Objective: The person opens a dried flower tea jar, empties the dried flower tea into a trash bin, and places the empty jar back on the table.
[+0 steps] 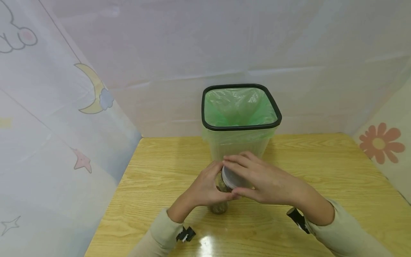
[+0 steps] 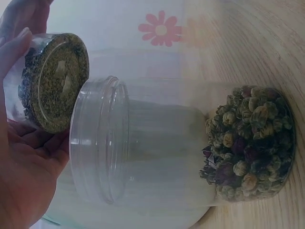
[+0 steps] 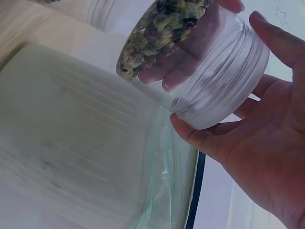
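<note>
A clear jar (image 3: 164,36) with dried flower bits inside hangs tilted above the table between both hands. My left hand (image 1: 205,187) grips its body, and the fingers show through the clear wall in the right wrist view. The fingers and thumb of my right hand (image 1: 266,178) curl round the rim of its translucent lid (image 1: 236,177). Below the hands, a second clear jar (image 2: 248,138) stands on the table, partly filled with dried buds. In the head view it is mostly hidden by the left hand. Whether this jar has a lid I cannot tell.
Behind the hands stands a bin (image 1: 242,142) with a black rim and a green plastic liner (image 1: 240,107). The wood-grain table (image 1: 160,171) extends to both sides. Printed cloth (image 1: 192,43) hangs along the back and sides.
</note>
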{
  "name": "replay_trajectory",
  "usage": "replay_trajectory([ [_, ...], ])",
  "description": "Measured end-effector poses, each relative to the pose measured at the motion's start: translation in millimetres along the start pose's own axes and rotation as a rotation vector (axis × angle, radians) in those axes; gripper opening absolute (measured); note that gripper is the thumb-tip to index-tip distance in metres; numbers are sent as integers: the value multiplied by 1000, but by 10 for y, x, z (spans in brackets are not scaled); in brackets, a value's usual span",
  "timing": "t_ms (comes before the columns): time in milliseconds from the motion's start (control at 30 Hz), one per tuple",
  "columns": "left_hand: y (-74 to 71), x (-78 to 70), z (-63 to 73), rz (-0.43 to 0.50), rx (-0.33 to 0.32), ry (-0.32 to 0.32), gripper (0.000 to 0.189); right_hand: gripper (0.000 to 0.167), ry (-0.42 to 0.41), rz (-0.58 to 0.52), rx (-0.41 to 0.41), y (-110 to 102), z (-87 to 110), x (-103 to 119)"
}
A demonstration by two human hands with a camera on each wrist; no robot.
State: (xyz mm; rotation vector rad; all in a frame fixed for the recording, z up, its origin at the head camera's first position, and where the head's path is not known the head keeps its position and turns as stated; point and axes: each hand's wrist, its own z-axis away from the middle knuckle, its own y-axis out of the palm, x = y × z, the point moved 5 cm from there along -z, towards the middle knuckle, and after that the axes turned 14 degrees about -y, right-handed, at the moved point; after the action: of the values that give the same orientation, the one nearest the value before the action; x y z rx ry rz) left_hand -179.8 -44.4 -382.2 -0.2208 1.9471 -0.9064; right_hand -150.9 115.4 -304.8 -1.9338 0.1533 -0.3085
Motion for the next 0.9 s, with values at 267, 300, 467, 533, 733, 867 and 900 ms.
replay_trajectory([
  [267, -21, -35, -3, 12, 55, -9, 91, 69, -92, -59, -39, -38, 8, 54],
  [300, -26, -40, -7, 12, 59, -15, 91, 69, -101, -57, -46, -45, 7, 55],
  [467, -45, -60, -21, 14, 56, -17, 90, 68, -121, -60, -62, -70, 10, 58],
  [533, -46, -64, -19, 14, 59, -8, 90, 69, -125, -64, -63, -76, 15, 60],
  [733, -37, -67, -11, 10, 92, 26, 92, 68, -151, -81, -65, -76, 39, 63],
  [867, -31, -62, -5, 19, 118, 31, 91, 68, -156, -102, -60, -73, 58, 58],
  [900, -28, -59, -3, 23, 127, 24, 91, 69, -158, -107, -58, -72, 63, 56],
])
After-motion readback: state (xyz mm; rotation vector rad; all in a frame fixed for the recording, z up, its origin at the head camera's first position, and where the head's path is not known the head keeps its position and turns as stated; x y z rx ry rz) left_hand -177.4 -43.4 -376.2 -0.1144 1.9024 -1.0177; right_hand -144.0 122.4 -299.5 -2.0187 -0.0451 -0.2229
